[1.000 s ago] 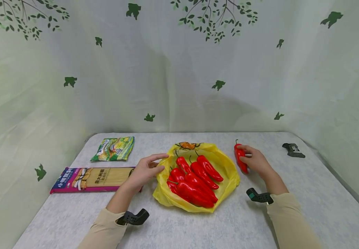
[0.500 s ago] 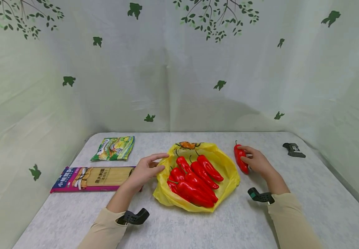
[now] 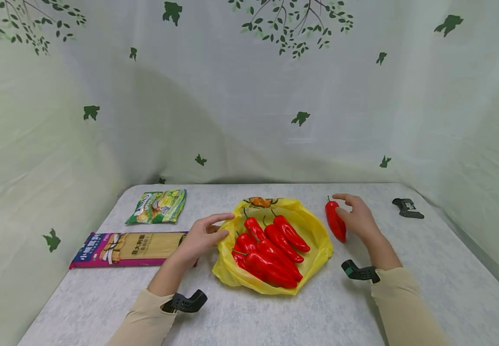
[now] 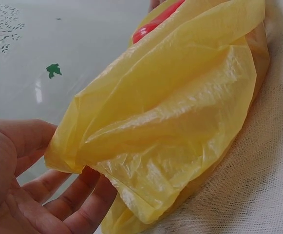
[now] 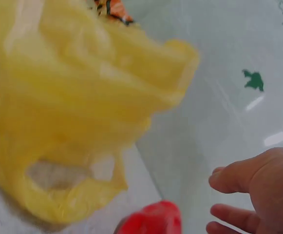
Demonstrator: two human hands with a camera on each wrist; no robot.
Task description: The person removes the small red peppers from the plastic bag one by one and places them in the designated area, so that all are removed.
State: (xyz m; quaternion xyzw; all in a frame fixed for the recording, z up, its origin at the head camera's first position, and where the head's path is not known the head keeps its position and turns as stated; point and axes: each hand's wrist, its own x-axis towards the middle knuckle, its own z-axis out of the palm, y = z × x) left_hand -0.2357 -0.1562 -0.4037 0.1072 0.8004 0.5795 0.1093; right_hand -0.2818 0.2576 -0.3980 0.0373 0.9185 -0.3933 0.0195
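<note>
Currently my right hand hovers beside the lone pepper, fingers spread; its long axis runs front-to-back, stem away. My left hand, fingers relaxed, touches the yellow bag.

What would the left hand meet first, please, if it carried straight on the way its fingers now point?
Most likely the yellow bag: the left hand already rests at its near-left edge, fingers pointing across it toward the red peppers inside.

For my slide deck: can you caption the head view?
Left hand touches a yellow bag of red peppers; right hand beside a loose pepper.
</note>
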